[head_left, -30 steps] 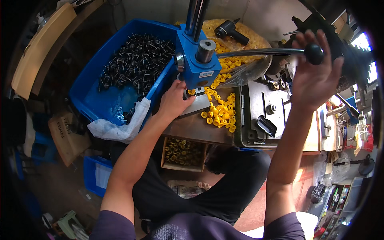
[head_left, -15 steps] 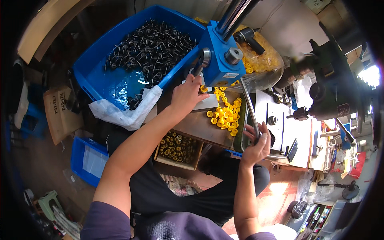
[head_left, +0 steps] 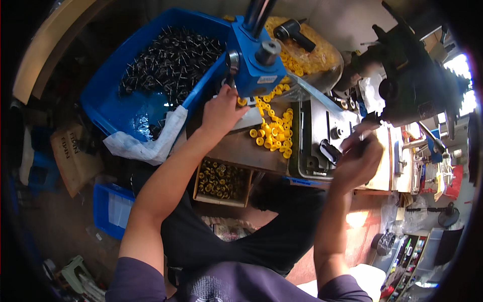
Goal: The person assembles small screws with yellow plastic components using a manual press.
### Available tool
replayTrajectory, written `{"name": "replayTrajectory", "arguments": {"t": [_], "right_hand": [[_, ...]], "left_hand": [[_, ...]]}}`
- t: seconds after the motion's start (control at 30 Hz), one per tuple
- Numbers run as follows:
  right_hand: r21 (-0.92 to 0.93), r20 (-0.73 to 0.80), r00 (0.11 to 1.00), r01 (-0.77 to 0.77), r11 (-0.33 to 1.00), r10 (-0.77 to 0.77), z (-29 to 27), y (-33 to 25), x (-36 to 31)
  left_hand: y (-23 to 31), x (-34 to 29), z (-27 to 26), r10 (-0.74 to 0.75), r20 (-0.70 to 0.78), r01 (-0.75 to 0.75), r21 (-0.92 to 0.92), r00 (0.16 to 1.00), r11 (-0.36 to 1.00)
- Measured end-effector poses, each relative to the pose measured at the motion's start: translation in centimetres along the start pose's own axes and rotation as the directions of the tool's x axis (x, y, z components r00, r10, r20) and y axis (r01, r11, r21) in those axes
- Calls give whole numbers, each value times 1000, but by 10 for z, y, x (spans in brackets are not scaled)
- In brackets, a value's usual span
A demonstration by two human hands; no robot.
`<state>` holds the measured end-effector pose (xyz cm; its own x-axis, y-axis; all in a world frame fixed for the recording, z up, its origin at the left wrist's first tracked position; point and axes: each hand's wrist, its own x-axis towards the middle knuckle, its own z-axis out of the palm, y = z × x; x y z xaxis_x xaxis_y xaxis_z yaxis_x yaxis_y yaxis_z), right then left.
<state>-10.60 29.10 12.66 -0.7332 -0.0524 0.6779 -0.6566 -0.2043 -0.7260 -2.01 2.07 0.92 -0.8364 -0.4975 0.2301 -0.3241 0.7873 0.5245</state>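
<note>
A blue lever press (head_left: pixel 259 68) with a chrome column stands in front of me. My left hand (head_left: pixel 219 115) reaches under its head, thumb and fingers closed round a small yellow cap (head_left: pixel 242 101); whatever sits beneath the ram is partly hidden by the fingers. My right hand (head_left: pixel 359 158) is raised at the right, blurred, its fingers curled at the end of the press's metal lever (head_left: pixel 322 95), which is smeared by motion. Loose yellow caps (head_left: pixel 271 133) lie in a pile on the bench just right of the left hand.
A blue bin (head_left: pixel 95 95) of black parts with metal shafts stands at the left. An open box (head_left: pixel 221 201) of yellow-and-black parts sits below the bench edge. Behind are a bag of yellow caps (head_left: pixel 327 65) and a black air-tool-like piece (head_left: pixel 294 34). A dark drill-like machine (head_left: pixel 407 95) stands right.
My right hand has swung up and to the right with the lever. My left hand stays by the press with the yellow cap. The whole view has shifted a little.
</note>
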Motion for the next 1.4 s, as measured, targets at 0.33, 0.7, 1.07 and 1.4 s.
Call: {"name": "replayTrajectory", "arguments": {"t": [0.33, 0.7, 1.07, 1.4], "right_hand": [[-605, 399, 750, -217, 766, 527, 63, 116, 17], [-782, 620, 475, 314, 538, 624, 65, 180, -28], [-764, 636, 459, 261, 590, 620, 65, 194, -26], [-795, 604, 443, 274, 541, 663, 68, 181, -24]], "left_hand": [[-27, -1, -8, -291, 213, 357, -438, 933, 825], [-20, -46, -119, 2, 677, 673, -732, 736, 103], [-160, -32, -145, -396, 576, 174, 402, 716, 899], [-145, -34, -167, -394, 506, 129, 480, 767, 868]]}}
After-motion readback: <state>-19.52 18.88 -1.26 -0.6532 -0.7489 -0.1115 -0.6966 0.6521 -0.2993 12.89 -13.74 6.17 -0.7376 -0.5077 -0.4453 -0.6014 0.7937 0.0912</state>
